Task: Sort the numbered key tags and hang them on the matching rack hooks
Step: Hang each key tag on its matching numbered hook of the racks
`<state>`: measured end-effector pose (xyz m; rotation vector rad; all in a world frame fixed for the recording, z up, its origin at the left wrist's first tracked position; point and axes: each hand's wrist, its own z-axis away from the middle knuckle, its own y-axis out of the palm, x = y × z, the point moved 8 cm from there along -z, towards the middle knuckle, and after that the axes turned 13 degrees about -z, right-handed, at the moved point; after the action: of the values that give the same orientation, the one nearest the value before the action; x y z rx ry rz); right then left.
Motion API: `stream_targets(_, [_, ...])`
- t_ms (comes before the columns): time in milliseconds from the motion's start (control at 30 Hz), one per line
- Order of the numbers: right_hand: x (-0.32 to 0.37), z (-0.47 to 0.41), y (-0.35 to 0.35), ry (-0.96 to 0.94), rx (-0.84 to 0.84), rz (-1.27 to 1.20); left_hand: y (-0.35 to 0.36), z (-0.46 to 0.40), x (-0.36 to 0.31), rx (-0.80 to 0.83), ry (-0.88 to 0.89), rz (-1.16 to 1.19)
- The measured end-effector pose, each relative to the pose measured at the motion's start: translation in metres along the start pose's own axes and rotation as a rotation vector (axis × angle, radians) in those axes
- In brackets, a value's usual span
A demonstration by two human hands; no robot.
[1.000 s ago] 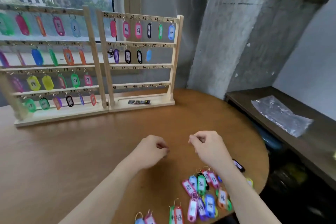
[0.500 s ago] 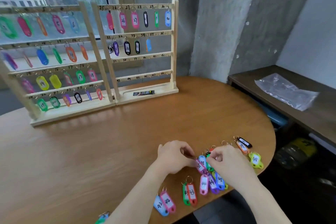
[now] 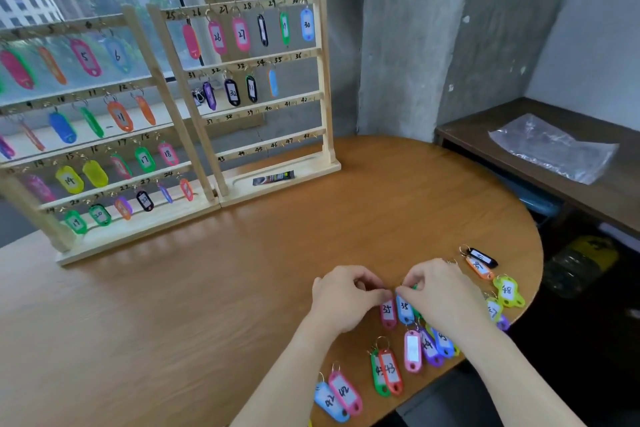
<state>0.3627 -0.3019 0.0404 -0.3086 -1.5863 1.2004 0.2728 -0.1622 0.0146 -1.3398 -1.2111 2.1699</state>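
Pink tag [image 3: 388, 313] and blue tag [image 3: 404, 311] pinched at their tops: left hand [image 3: 341, 296] fingers [image 3: 382, 295] curled on pink, right hand [image 3: 438, 289] on blue. More tags [image 3: 391, 373] scattered just beside, on wooden tabletop [image 3: 207, 288]. Two racks [image 3: 242, 90] well apart, mostly filled.

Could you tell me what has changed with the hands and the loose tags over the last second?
Both hands came down from above the table to the loose tags. The left hand and right hand now pinch at the rings of the pink tag 35 and the blue tag beside it. The racks look unchanged.
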Motion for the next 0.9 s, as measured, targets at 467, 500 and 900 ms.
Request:
stream_targets(467, [0.025,-0.008,-0.025,-0.180,0.014,-0.335,-0.026,-0.010,0.011,-0.029,0.052,0.259])
stream_targets(500, [0.030,-0.012,-0.031,-0.205,0.012,-0.393,-0.036,-0.013,0.011,-0.049,0.067,0.265])
stream_targets(900, [0.113,-0.119,-0.111,-0.321,-0.036,-0.967,-0.185,-0.054,-0.056,-0.304,0.204,0.200])
